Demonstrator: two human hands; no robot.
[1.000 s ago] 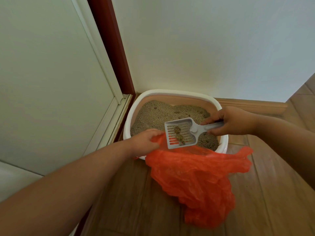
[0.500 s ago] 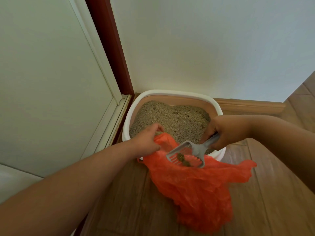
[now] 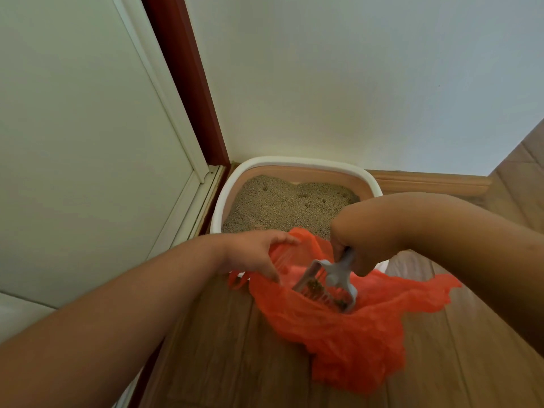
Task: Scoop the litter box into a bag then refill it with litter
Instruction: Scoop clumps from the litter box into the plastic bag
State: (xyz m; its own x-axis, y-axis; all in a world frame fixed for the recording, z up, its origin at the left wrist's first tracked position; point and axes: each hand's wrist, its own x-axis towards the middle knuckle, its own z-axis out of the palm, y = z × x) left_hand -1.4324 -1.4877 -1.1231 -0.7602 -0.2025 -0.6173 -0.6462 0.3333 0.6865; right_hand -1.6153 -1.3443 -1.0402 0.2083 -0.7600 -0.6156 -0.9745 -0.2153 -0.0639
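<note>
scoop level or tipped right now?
Tipped. The scoop slants head-down into the bag, clumps sliding toward its front edge; the right hand holds the handle high.

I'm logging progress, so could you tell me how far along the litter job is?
Done: clumps lifted from the litter box. In hand: the right hand tips the scoop into the orange bag, which the left hand holds open; clumps remain on the scoop. Left: emptying, possibly more scooping, refilling.

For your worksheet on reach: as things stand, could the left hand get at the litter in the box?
Probably yes: the left hand holds the bag at the box's near edge, and the litter lies uncovered just beyond it.
</note>
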